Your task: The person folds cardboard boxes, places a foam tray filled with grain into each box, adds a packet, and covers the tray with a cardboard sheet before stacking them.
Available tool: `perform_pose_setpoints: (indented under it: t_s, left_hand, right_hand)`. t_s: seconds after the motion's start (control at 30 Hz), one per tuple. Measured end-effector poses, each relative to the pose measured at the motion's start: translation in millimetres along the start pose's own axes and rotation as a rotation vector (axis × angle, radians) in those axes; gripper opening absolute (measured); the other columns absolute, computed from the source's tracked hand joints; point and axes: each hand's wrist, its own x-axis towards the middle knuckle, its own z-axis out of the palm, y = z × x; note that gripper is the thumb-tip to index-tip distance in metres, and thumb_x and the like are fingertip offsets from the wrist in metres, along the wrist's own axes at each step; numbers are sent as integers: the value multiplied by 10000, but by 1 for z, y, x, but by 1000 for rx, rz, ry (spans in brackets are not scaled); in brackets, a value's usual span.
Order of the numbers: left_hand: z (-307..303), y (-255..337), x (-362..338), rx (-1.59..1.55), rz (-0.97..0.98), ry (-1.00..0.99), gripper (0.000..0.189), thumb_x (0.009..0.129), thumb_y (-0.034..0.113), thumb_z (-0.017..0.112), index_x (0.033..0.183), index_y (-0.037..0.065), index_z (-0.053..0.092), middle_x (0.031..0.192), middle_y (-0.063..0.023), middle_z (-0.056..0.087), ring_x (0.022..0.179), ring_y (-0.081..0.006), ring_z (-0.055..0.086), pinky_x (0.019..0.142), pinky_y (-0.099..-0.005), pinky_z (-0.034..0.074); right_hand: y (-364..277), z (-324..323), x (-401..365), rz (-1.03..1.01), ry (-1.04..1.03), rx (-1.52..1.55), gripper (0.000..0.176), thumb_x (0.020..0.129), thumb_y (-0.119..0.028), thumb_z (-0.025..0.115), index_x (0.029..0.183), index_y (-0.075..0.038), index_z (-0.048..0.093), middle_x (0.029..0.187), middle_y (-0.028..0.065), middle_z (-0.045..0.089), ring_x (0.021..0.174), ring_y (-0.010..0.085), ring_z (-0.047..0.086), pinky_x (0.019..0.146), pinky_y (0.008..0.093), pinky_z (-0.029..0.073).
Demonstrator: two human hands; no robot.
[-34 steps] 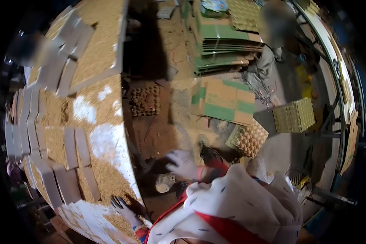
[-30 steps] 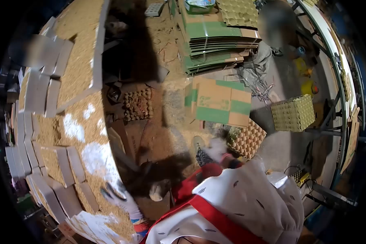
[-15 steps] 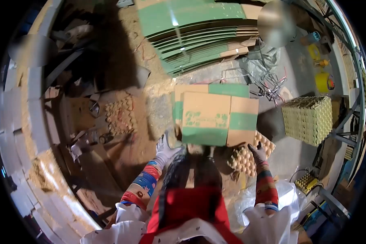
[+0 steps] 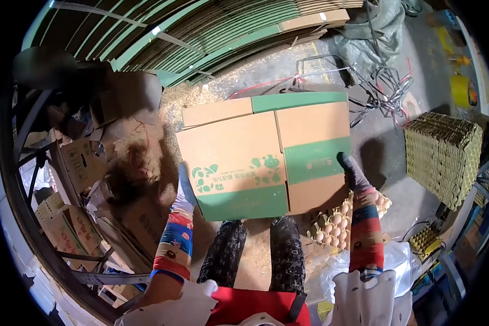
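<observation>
A tan and green cardboard box (image 4: 239,157) with printed green pictures spans the space between my hands, above my knees. My left hand (image 4: 185,187), in a pale glove, presses along its left edge with the fingers pointing up. At the right edge my right hand (image 4: 356,175), in a dark-tipped glove, grips the side, its other fingers partly hidden. Just below the box, beside my right forearm, a tray of brown eggs (image 4: 331,228) rests on the floor.
Flattened green and tan cartons (image 4: 255,46) are stacked at the back. Tangled straps (image 4: 383,89) lie on the floor behind the box. A tall stack of egg trays (image 4: 443,157) stands at right. Folded cardboard (image 4: 81,228) and a metal frame (image 4: 32,217) are at left.
My hands have moved up to the sides of the box and hold it. The box appears larger and nearer. The view has shifted, with the carton stack now further left.
</observation>
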Motion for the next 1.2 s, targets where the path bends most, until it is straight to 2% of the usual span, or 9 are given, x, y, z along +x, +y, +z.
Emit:
perform_pose_setpoints:
  t_s: [0.5,0.57,0.6,0.7,0.73,0.8,0.87,1.07,1.2]
  left_hand:
    - [-46,-32,-52,-137,-88,66,547,965,422,403,1395,85,398,1334,-118,505,1162,-287,526,994,-431,433]
    - [-50,-35,-63,-138,-66,95,537,964,405,410,1393,82,399,1330,-119,506,1159,-287,528,993,-430,434]
    - [-52,-34,-69,-140,-54,103,533,963,396,413,1392,80,399,1328,-120,507,1157,-287,529,993,-430,435]
    - [-44,-29,-98,-118,-12,144,520,961,371,422,1388,75,401,1322,-122,510,1152,-287,532,991,-429,436]
    - [-42,-27,-113,-101,-2,161,515,961,363,425,1387,74,402,1320,-122,511,1150,-287,533,991,-428,437]
    - [-33,-20,-144,-56,30,179,507,959,346,432,1385,71,403,1317,-124,513,1146,-287,536,990,-428,438]
    - [-28,-9,-189,-19,79,188,499,958,329,438,1382,67,404,1313,-125,515,1143,-287,538,989,-427,439]
    - [-57,-19,-432,-81,315,342,477,955,278,457,1375,58,407,1301,-128,521,1133,-288,545,986,-425,443]
    - [-57,-116,-653,-326,512,612,464,952,244,469,1371,51,410,1294,-131,524,1126,-288,549,984,-424,445]
  right_hand:
    - [77,0,-42,107,-6,-28,691,929,-376,573,1442,-2,300,1361,37,433,1208,137,410,1015,257,329]
    - [2,49,-74,160,539,-1051,460,817,-523,644,950,-83,619,887,-19,626,815,135,556,688,265,424]
    - [10,43,-72,115,467,-784,468,834,-526,618,970,-79,615,896,7,637,816,142,573,698,277,433]
    - [-46,68,-98,177,470,-1371,424,931,-478,468,1099,-107,586,1041,81,637,983,205,592,802,322,462]
    - [-40,52,-108,117,397,-1414,440,949,-423,460,1230,-93,537,1171,78,607,1086,192,558,904,327,439]
    - [-40,53,-125,-252,220,-376,399,943,-273,547,1279,-57,545,1167,42,636,989,104,590,837,255,491]
    - [-37,40,-135,315,-150,395,553,977,-435,435,1386,-63,407,1323,90,515,1178,252,501,1007,389,401]
    - [-99,216,-175,589,-471,43,521,958,-365,485,1367,-49,419,1301,91,517,1138,226,517,976,365,423]
    - [-153,325,-242,610,-714,-227,503,945,-319,518,1354,-40,427,1287,92,518,1112,208,527,955,349,437]
